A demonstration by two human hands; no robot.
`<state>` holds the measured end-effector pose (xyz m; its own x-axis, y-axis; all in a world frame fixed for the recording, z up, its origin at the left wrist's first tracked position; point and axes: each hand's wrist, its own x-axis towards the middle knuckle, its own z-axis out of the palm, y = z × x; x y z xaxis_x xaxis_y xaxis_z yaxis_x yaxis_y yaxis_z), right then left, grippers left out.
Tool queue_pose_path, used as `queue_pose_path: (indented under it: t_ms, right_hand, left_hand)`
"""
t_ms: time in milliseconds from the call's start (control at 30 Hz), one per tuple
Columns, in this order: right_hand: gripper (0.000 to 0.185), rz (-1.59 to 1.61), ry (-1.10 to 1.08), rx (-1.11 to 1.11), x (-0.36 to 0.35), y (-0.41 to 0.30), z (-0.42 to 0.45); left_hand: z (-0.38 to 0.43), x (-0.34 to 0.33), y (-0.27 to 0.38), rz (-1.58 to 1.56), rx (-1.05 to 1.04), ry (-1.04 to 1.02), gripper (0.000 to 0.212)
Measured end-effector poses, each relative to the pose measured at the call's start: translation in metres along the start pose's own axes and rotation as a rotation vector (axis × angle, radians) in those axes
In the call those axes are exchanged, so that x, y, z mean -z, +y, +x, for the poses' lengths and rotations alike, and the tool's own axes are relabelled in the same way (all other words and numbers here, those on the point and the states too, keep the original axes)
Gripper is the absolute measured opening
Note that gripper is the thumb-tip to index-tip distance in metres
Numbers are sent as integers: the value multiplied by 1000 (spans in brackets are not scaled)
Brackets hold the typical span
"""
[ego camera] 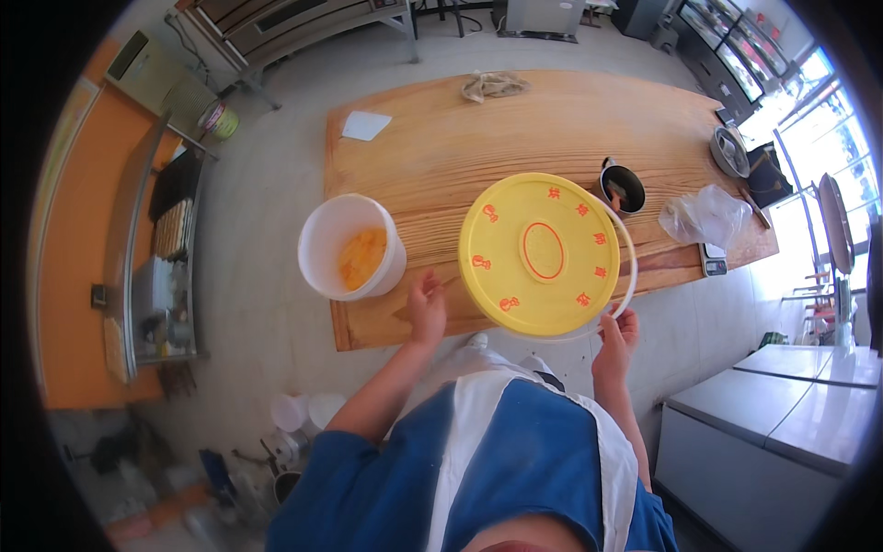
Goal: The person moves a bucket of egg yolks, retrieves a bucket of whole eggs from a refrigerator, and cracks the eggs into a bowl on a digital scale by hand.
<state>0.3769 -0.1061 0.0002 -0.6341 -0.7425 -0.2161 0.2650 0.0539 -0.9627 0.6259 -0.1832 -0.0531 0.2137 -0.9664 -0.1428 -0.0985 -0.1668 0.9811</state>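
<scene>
On the right, my right hand (619, 339) grips the white plastic bail handle (632, 265) of a lidded bucket. Its round yellow plastic lid (503, 228) faces up, bearing red writing and small red figures; the lid hides the bucket's body. My left hand (428, 303) holds nothing, its fingers loosely bent above the table's near edge. Just left of that hand, an uncovered white plastic bucket (316, 255) stands near the table's left end. Orange-yellow chunks of food (363, 259) lie at its bottom.
The wooden table (428, 165) bears a white card (366, 126), a crumpled cloth (493, 86), a dark mug (624, 181), a clear plastic bag (710, 214), a digital scale (715, 262) and a metal bowl (728, 153). A chest freezer (745, 421) stands right, a shelf rack (172, 255) left.
</scene>
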Motion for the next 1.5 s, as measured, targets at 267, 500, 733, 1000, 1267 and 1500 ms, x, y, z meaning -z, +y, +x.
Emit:
queue_pose_path:
  t_ms: [267, 500, 733, 1000, 1267, 1500]
  right_hand:
    - [11, 384, -458, -195, -79, -74, -3]
    - [11, 275, -453, -246, -79, -88, -4]
    - [11, 33, -472, -244, -99, -98, -15]
    - [14, -277, -510, -123, -73, -119, -3]
    - [19, -460, -220, 257, -6, -154, -9]
    - [19, -446, 159, 372, 51, -163, -24]
  left_hand:
    - [-1, 0, 16, -128, -155, -138, 29]
    - [0, 1, -1, -347, 194, -520, 21]
    - [18, 2, 16, -624, 399, -540, 26]
    - [49, 3, 35, -769, 619, -1035, 40]
    - [53, -54, 92, -567, 540, -1437, 31]
    - [49, -152, 104, -446, 515, -1699, 30]
